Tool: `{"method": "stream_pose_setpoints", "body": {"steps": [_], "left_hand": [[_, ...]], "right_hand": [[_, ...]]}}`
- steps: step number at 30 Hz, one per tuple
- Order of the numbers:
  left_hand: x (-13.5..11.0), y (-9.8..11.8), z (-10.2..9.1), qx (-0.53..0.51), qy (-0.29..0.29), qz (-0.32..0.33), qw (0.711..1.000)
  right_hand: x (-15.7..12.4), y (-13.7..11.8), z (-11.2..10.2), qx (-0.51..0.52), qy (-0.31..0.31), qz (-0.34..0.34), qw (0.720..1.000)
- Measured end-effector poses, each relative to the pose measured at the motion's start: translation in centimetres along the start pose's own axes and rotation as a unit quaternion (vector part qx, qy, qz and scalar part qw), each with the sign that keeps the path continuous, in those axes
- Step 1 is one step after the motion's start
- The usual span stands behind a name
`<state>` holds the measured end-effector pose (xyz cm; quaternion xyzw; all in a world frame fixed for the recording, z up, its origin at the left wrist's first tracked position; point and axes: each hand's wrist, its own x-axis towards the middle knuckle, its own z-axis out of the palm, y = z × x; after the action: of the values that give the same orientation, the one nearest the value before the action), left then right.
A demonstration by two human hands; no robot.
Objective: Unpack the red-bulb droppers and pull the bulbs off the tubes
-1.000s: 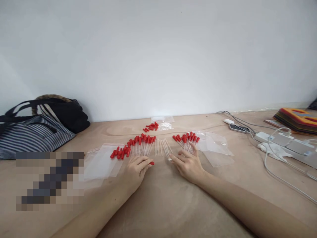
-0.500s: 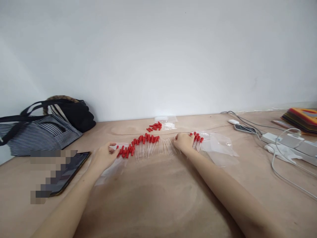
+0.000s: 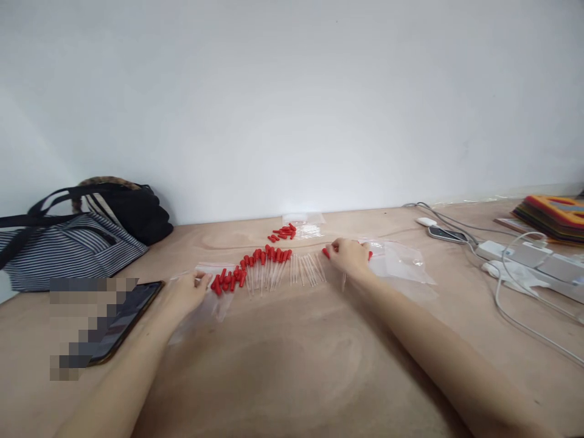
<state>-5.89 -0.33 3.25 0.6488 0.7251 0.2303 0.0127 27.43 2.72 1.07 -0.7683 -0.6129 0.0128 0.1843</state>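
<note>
My left hand (image 3: 189, 292) rests over a clear plastic bag (image 3: 221, 309), its fingers loosely curled and a little apart, with nothing visible in them. Just right of its fingertips lie several red rubber bulbs (image 3: 228, 280). Red-topped glass droppers (image 3: 269, 261) stand in a fanned row beside them, followed by bare glass tubes (image 3: 305, 269). At the right end of the row, my right hand (image 3: 350, 258) has its fingers closed around a red rubber bulb (image 3: 325, 252), whose end sticks out on the left. It hides most of the droppers under it; one thin tube shows below.
Loose red bulbs (image 3: 285, 232) and a bag of glass tubes (image 3: 310, 228) lie near the wall. Flat plastic bags (image 3: 406, 264) are at the right. A phone (image 3: 125, 322) and striped bag (image 3: 77, 249) sit left; a power strip (image 3: 524, 255) with cables lies right.
My right hand has moved slightly right, over the finished-looking droppers, and a red bulb now shows at its fingertips. My left hand has drawn back slightly left from the bulbs.
</note>
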Motion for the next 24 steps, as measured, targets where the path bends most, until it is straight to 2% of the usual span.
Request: {"method": "stream_pose_setpoints", "body": {"steps": [2, 3, 5, 7, 8, 10, 12, 14, 18, 24], "left_hand": [[-0.6, 1.1, 0.3, 0.025, 0.038, 0.037, 0.998], [-1.1, 1.9, 0.7, 0.031, 0.062, 0.076, 0.995], [-2.5, 3.9, 1.9, 0.007, 0.088, 0.214, 0.973], [-4.3, 5.9, 3.3, -0.052, 0.039, 0.337, 0.939], [-5.2, 6.8, 3.9, -0.075, -0.003, 0.387, 0.919], [-6.7, 8.2, 4.8, -0.107, -0.084, 0.444, 0.886], [-7.5, 8.9, 5.1, -0.128, -0.134, 0.459, 0.869], [-7.8, 9.0, 5.1, -0.138, -0.151, 0.450, 0.869], [-7.6, 8.8, 4.8, -0.136, -0.155, 0.432, 0.878], [-7.6, 8.7, 5.1, -0.151, -0.153, 0.439, 0.872]], "right_hand": [[0.1, 1.8, -1.1, 0.006, 0.015, 0.009, 1.000], [0.1, 2.7, -1.6, 0.009, 0.025, 0.015, 1.000], [-0.1, 4.1, -2.1, 0.010, 0.042, 0.023, 0.999], [-0.5, 4.8, -2.2, -0.004, 0.042, 0.021, 0.999], [-0.8, 4.9, -2.1, -0.015, 0.034, 0.015, 0.999], [-1.4, 4.5, -1.7, -0.040, 0.015, 0.001, 0.999], [-1.8, 3.8, -1.4, -0.065, -0.007, -0.006, 0.998], [-2.0, 3.1, -1.1, -0.084, -0.023, -0.006, 0.996], [-1.6, 2.0, -0.7, -0.091, -0.047, 0.004, 0.995], [-0.8, 1.6, -0.2, -0.083, -0.068, 0.022, 0.994]]}}
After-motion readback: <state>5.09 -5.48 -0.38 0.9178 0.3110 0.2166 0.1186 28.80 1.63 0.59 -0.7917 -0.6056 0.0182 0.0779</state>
